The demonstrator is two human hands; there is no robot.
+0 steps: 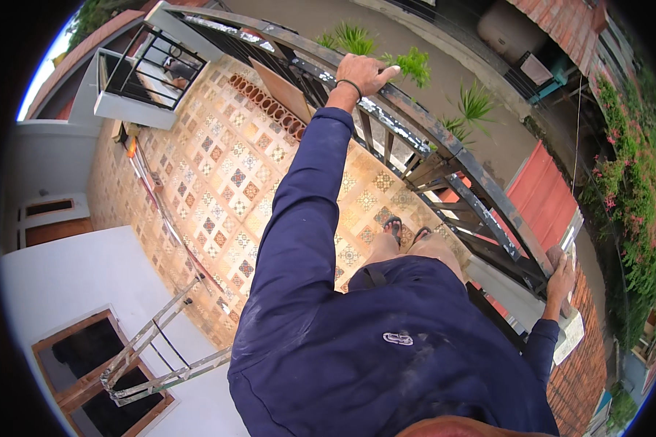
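My left hand (361, 75), with a dark band at the wrist, grips the top of a dark metal railing (457, 153) with patches of white, flaking paint. Its fingers curl over the bar and the forearm reaches up in a navy sleeve. My right hand (561, 277) is closed on the same railing farther along, at the lower right, beside a pale post. Below the rail my feet, in dark flip-flops (395, 229), stand on the patterned tile floor (211, 189).
A paint-spattered ladder (147, 339) stands by the white wall (58, 269). Long poles (153, 204), terracotta blocks (266, 105) and a board (284, 87) lie or lean around. Beyond the railing are plants (477, 105), a lane (415, 36) and a red metal sheet (532, 186).
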